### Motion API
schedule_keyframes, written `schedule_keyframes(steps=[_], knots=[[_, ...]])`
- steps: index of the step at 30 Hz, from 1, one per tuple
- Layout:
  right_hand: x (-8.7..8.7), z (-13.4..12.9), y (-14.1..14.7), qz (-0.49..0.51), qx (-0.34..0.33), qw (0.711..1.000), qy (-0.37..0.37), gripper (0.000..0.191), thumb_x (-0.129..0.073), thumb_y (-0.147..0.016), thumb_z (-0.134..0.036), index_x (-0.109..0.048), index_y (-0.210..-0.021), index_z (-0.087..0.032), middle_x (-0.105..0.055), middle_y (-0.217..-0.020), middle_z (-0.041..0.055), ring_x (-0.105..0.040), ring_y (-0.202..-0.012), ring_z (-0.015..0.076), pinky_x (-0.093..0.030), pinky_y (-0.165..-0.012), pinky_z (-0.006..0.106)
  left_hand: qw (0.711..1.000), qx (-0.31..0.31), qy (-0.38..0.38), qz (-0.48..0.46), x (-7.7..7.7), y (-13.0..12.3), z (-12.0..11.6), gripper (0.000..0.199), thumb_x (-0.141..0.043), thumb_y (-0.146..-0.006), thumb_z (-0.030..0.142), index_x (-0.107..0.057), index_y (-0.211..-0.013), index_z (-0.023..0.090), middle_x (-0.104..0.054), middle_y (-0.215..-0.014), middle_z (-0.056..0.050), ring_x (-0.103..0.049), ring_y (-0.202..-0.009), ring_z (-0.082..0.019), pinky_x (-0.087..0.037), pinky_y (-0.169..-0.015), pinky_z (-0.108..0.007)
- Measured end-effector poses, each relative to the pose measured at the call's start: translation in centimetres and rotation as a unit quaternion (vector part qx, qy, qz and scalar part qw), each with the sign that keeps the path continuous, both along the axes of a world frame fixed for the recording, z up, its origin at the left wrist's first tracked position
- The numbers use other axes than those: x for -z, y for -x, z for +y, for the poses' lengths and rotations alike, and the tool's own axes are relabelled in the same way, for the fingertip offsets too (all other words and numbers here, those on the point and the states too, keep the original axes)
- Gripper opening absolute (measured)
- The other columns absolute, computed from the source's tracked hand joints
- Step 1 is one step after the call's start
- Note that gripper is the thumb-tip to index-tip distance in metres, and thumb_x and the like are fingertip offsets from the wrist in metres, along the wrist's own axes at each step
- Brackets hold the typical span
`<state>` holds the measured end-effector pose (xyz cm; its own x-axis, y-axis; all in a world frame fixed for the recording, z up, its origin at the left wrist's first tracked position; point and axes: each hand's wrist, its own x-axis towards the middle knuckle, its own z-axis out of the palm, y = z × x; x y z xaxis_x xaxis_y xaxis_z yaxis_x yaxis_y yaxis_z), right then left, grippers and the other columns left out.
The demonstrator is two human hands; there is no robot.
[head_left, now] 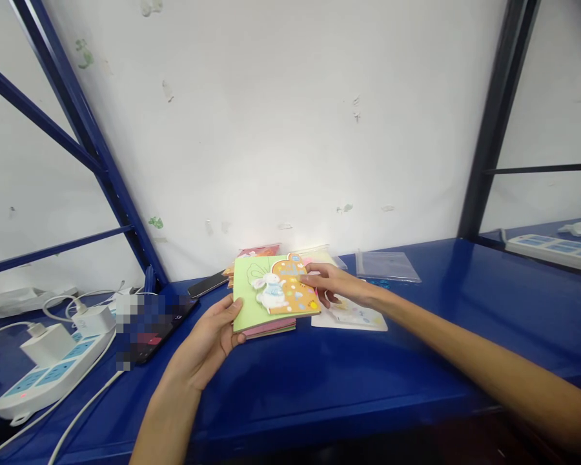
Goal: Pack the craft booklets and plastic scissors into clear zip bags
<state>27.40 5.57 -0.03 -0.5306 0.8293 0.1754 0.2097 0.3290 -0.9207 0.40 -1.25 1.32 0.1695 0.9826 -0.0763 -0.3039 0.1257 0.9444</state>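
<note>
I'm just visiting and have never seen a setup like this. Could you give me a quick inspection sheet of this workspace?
Surface: blue metal shelf, glossy on top.
Things in hand: a picture book with a rabbit on its green cover, above a pink booklet.
Clutter: a white card, a clear plastic sleeve, a black phone, a dark device with a blurred screen.
Hands: the left hand grips the book's edge; the right hand has its fingers on the cover.
Cables: white cables run from chargers in a power strip.
Surroundings: a scuffed white wall, blue metal uprights, a second power strip.
</note>
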Motion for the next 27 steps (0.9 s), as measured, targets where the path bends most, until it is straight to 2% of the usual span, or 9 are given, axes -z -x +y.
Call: schedule_keyframes(steps=[4, 10, 12, 15, 18, 21, 24, 25, 27], knots=[[-0.3, 0.1, -0.4, 0.050, 0.004, 0.999, -0.001, 0.042, -0.064, -0.090, -0.061, -0.057, -0.085, -0.021, -0.057, -0.062, -0.0028, -0.050, -0.048, 0.0084, -0.032, -0.042, 0.022, 0.997, -0.007, -0.021, 0.068, 0.5, -0.6, 0.1, 0.034, -0.070, -0.087, 0.017, -0.065, -0.120, 0.009, -0.076, -0.101, -0.013, -0.069, -0.068, -0.014, -0.059, -0.048, -0.021], [-0.3, 0.8, -1.0, 0.098, -0.016, 0.995, 0.032, 0.063, -0.046, -0.095, -0.071, -0.061, -0.067, -0.017, -0.053, -0.049, -0.0009, -0.044, -0.042, 0.0086, -0.029, -0.040, 0.022, 0.997, 0.028, -0.031, 0.065, 0.7, -0.5, 0.0, 0.036, -0.074, -0.084, 0.021, -0.068, -0.118, 0.011, -0.074, -0.091, -0.008, -0.065, -0.064, -0.013, -0.057, -0.044, -0.019], [-0.4, 0.7, -1.1, 0.101, -0.029, 0.992, 0.070, 0.058, -0.055, -0.092, -0.069, -0.066, -0.075, -0.015, -0.059, -0.056, 0.0005, -0.048, -0.046, 0.0088, -0.032, -0.041, 0.022, 0.996, 0.052, -0.028, 0.064, 0.7, -0.6, -0.1, 0.038, -0.077, -0.082, 0.024, -0.070, -0.116, 0.009, -0.073, -0.086, -0.007, -0.062, -0.058, -0.011, -0.054, -0.042, -0.019], [-0.5, 0.5, -1.3, 0.055, -0.091, 0.986, 0.126, 0.042, -0.075, -0.084, -0.055, -0.073, -0.092, -0.014, -0.069, -0.075, 0.0031, -0.057, -0.057, 0.0093, -0.041, -0.047, 0.020, 0.995, 0.074, -0.024, 0.069, 1.1, -0.9, -0.1, 0.035, -0.077, -0.081, 0.030, -0.074, -0.106, 0.005, -0.070, -0.074, -0.007, -0.059, -0.052, -0.010, -0.051, -0.040, -0.018], [-0.4, 0.3, -1.4, 0.032, -0.134, 0.975, 0.176, 0.037, -0.080, -0.082, -0.043, -0.074, -0.105, -0.014, -0.075, -0.094, 0.0067, -0.066, -0.069, 0.0108, -0.049, -0.057, 0.019, 0.995, 0.064, -0.010, 0.081, 1.5, -0.9, 0.2, 0.031, -0.075, -0.083, 0.030, -0.074, -0.101, 0.004, -0.073, -0.076, -0.010, -0.065, -0.058, -0.014, -0.055, -0.047, -0.021], [-0.1, 0.5, -1.1, 0.093, -0.081, 0.974, 0.192, 0.035, -0.078, -0.085, -0.043, -0.074, -0.103, -0.013, -0.075, -0.097, 0.0096, -0.069, -0.076, 0.0125, -0.053, -0.065, 0.020, 0.999, 0.039, 0.018, 0.032, 1.0, -0.6, 0.4, 0.032, -0.069, -0.090, 0.032, -0.072, -0.109, 0.006, -0.077, -0.087, -0.014, -0.072, -0.067, -0.017, -0.062, -0.062, -0.026], [0.4, 0.7, -0.4, 0.158, 0.006, 0.975, 0.155, 0.036, -0.077, -0.086, -0.047, -0.072, -0.101, -0.014, -0.074, -0.094, 0.0087, -0.067, -0.075, 0.0130, -0.053, -0.064, 0.021, 0.996, 0.046, 0.018, -0.080, 0.0, -0.7, -0.1, 0.039, -0.063, -0.093, 0.037, -0.067, -0.121, 0.010, -0.076, -0.113, -0.018, -0.076, -0.093, -0.024, -0.062, -0.083, -0.032], [0.6, 0.7, -0.1, 0.171, 0.034, 0.975, 0.136, 0.038, -0.076, -0.087, -0.048, -0.070, -0.103, -0.015, -0.073, -0.092, 0.0075, -0.065, -0.072, 0.0124, -0.051, -0.060, 0.020, 0.994, 0.054, 0.006, -0.094, -0.3, -0.9, -0.4, 0.044, -0.063, -0.094, 0.039, -0.064, -0.128, 0.011, -0.073, -0.123, -0.019, -0.074, -0.104, -0.027, -0.061, -0.089, -0.034], [0.9, 0.5, 0.4, 0.177, 0.061, 0.976, 0.108, 0.041, -0.074, -0.088, -0.051, -0.067, -0.109, -0.016, -0.070, -0.090, 0.0052, -0.061, -0.067, 0.0108, -0.046, -0.052, 0.019, 0.996, 0.063, -0.019, -0.054, -0.5, -1.4, -0.9, 0.053, -0.064, -0.094, 0.040, -0.056, -0.138, 0.013, -0.070, -0.130, -0.020, -0.073, -0.110, -0.032, -0.061, -0.091, -0.036]])
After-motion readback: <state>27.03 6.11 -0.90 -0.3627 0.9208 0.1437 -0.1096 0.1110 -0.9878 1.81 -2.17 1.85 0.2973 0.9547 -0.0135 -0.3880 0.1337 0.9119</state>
